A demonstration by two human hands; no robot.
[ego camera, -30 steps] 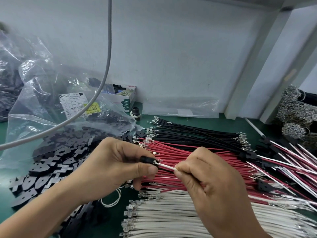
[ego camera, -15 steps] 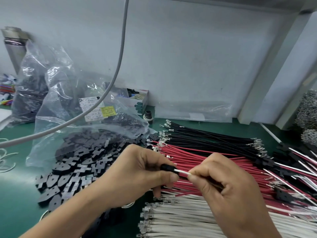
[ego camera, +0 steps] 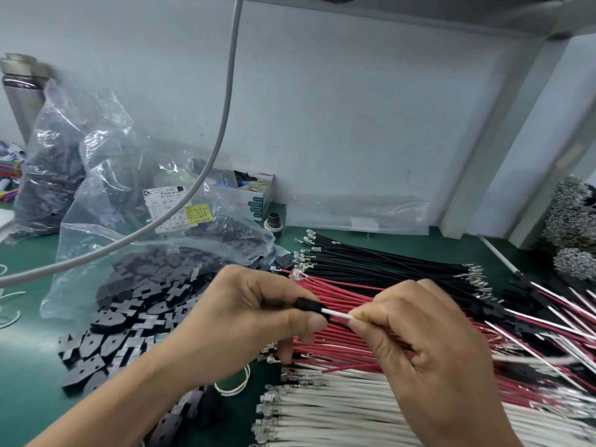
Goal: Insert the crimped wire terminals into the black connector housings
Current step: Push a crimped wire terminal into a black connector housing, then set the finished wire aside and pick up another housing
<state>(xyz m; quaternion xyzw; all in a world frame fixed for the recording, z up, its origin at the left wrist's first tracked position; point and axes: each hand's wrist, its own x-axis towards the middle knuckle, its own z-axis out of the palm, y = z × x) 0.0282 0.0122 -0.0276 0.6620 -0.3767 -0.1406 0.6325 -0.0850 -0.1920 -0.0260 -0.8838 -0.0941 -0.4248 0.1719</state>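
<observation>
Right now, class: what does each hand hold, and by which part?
The left hand grips the black connector housing round its body. The right hand pinches the white wire on its insulation, just behind the housing.

Surface [ego camera: 29,366]: green mat, matt, smooth.

Loose black connector housings [ego camera: 129,321]: moulded plastic, dull matt, with a faint sheen on the flat faces.

Bag [ego camera: 96,175]: clear thin plastic film, crinkled and glossy, with a white paper label [ego camera: 171,208] and a yellow sticker stuck on it.

Red wires [ego camera: 348,291], black wires [ego camera: 387,259] and white wires [ego camera: 338,411]: smooth plastic insulation, slightly shiny. Terminals [ego camera: 303,253] at the ends are bright bare metal (small, detail blurred).

Housing [ego camera: 308,304] in the left hand [ego camera: 245,321]: black plastic, semi-matt.

Grey cable [ego camera: 222,124] overhead: smooth, matt sheath.

Flask [ego camera: 19,91] at far left: brushed metal.

Small box [ego camera: 254,195]: printed cardboard.
</observation>
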